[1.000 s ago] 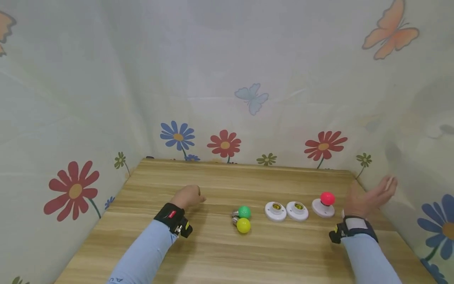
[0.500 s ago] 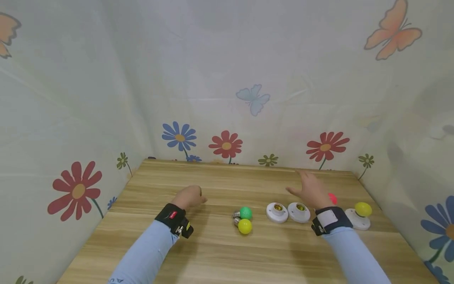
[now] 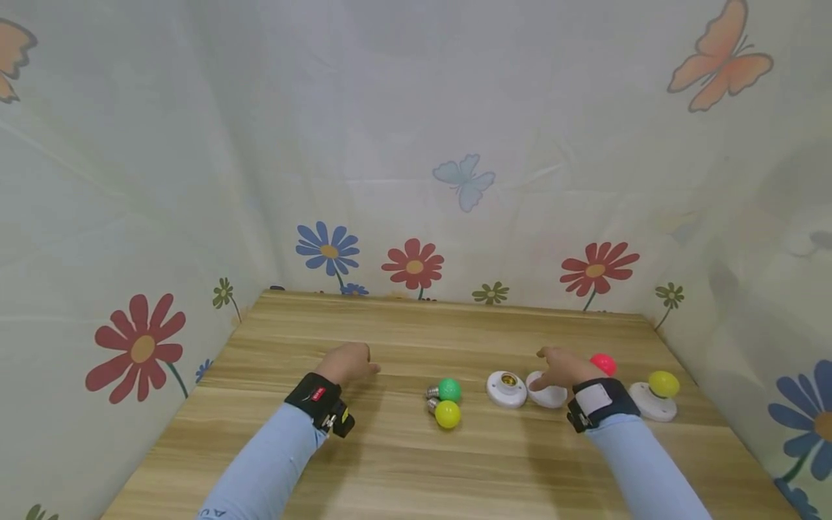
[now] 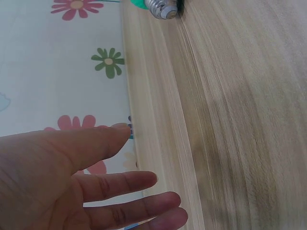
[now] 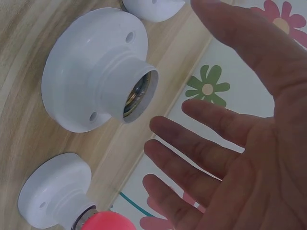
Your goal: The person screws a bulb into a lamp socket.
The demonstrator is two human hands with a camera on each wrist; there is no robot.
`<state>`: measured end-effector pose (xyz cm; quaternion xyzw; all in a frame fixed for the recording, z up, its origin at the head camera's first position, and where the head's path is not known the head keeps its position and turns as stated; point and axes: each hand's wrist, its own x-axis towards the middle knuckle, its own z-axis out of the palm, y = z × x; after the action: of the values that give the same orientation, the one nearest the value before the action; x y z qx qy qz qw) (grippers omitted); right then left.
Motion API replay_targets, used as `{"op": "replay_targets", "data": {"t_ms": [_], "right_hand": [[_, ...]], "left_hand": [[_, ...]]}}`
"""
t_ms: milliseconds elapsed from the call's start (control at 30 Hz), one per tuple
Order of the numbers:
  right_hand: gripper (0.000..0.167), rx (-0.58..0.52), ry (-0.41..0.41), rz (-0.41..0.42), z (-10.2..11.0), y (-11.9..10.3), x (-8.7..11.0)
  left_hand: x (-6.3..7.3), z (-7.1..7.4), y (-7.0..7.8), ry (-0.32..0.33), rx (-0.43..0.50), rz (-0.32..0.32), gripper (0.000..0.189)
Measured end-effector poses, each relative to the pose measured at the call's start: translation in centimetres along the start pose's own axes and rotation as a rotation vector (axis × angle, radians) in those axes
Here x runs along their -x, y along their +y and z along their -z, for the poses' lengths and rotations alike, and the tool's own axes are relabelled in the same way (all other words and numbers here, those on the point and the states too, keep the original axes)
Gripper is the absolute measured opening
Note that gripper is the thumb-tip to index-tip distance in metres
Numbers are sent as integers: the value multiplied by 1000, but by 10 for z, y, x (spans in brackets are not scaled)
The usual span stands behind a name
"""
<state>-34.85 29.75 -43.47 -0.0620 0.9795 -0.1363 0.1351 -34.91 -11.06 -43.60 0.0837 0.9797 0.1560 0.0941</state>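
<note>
central socket (image 5: 98,72): located right of center in the lower half of the head view, base flat on the wood-grain table (image 3: 390,477). the flat base likely keeps the unit stable and presents its metal-lined mouth upward. the right hand (image 3: 567,367) extends over this socket from the lower right, hiding part of it. in the right wrist view its fingers are spread and released, thumb at the upper right, with nothing grasped; the fingertips appear just beside the socket mouth, and contact cannot be confirmed. this spread presumably leaves clearance around the collar. a neighboring socket (image 3: 502,393), also without a bulb, stands just beside it, nearer the middle of the frame. toward the lower right, a red bulb (image 3: 603,364) is seated in its own base (image 5: 53,191), and a mounted yellow bulb (image 3: 664,383) is seated in a white socket (image 3: 652,408) farther right; each base appears to serve as a stand for a round body. near the lower center, a green bulb (image 3: 449,390) and a loose yellow bulb (image 3: 448,414) lie on their sides, screw caps toward the left, probably because neither shape can stand unsupported. the left hand (image 3: 347,363) hangs over the table, left of these two bulbs. in the left wrist view its fingers are released, loosely extended with the thumb apart, gripping nothing; it appears idle, held clear of the parts.
</note>
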Motion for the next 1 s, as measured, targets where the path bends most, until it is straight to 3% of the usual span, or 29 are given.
{"op": "replay_targets", "data": {"t_ms": [333, 600, 767, 1000], "right_hand": [[83, 54, -7, 17, -23, 11, -12], [74, 61, 31, 7, -34, 28, -24], [80, 10, 68, -31, -21, 26, -19], [87, -119, 290, 118, 15, -17, -7]], "left_hand": [[1, -4, -1, -7, 11, 3, 29], [-4, -9, -4, -14, 8, 6, 30], [-5, -9, -2, -17, 16, 2, 29], [-6, -10, 1, 9, 35, 8, 30]]}}
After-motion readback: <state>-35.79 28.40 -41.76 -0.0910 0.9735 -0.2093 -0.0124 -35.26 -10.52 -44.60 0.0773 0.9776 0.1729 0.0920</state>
